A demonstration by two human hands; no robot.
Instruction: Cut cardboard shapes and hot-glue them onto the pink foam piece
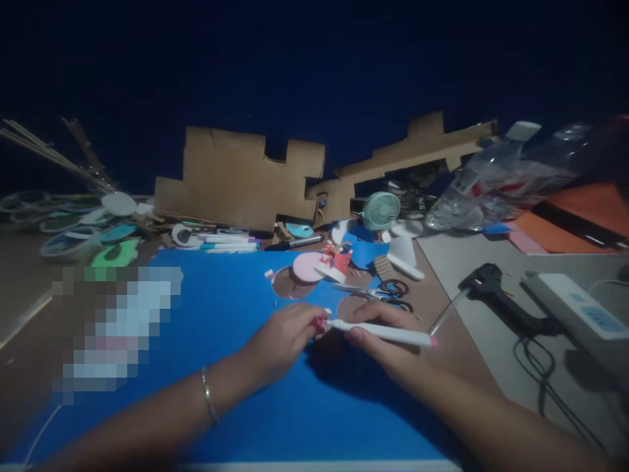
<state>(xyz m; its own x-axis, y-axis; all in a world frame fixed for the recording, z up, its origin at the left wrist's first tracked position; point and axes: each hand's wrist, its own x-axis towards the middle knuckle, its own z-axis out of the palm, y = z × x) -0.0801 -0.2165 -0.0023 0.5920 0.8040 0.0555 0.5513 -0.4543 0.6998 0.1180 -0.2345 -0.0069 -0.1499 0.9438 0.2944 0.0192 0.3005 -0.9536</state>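
In my right hand (388, 351) is a white felt-tip marker (405, 335) with a pink end, its tip pointing left. The tip meets or nearly meets a small pink-and-white piece (321, 320) pinched in the fingers of my left hand (282, 337). That piece is too small and blurred to tell its kind. Both hands are above a large blue sheet (236, 406) with round holes cut in it. Just beyond them lie scissors (376, 292), a pink paper disc (309, 267) and red-and-white paper scraps (339, 262).
A glue gun (486, 288) and a white power strip (582, 305) lie at right, with cables. Plastic bottles (491, 177), a mint fan (382, 210) and cut cardboard (236, 177) stand behind. Several markers (228, 242) lie along the sheet's back edge. Tape rolls (71, 242) are at left.
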